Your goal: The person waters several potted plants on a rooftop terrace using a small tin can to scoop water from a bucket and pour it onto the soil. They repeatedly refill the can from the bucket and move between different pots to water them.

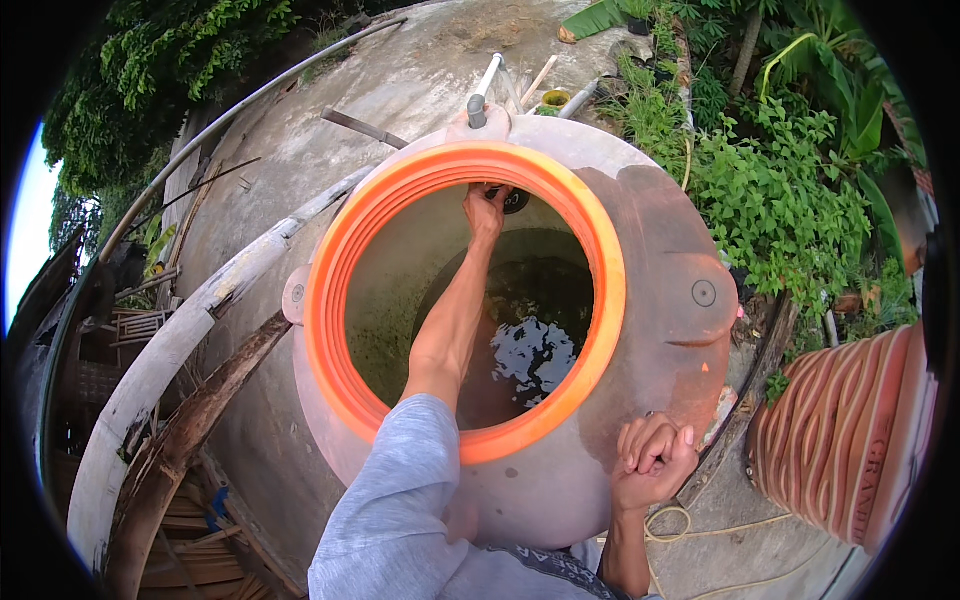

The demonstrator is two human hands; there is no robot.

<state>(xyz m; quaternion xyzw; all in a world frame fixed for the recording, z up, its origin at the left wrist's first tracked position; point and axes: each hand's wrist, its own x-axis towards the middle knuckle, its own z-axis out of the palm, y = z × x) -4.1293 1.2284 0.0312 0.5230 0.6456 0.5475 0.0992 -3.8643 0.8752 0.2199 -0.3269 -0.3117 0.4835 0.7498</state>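
Note:
A large round water tank (500, 505) with an orange threaded rim (610, 300) stands in front of me, its mouth uncovered. Through the opening reaches my left arm. At the far inner wall, just under the rim, my left hand (484, 212) is closed on a black round fitting (515, 201); part of it is hidden by the fingers and rim. Dark water (540, 290) with bright reflections lies in the tank. My right hand (655, 455) is curled into a loose fist beside the tank's right shoulder, with nothing visible in it.
A white pipe with a grey elbow (477, 110) enters the tank's far side. Weathered poles (180, 350) lie at the left. A ribbed orange-brown tank (835, 435) and a pale hose (730, 530) are at the right, with green plants (780, 200) beyond.

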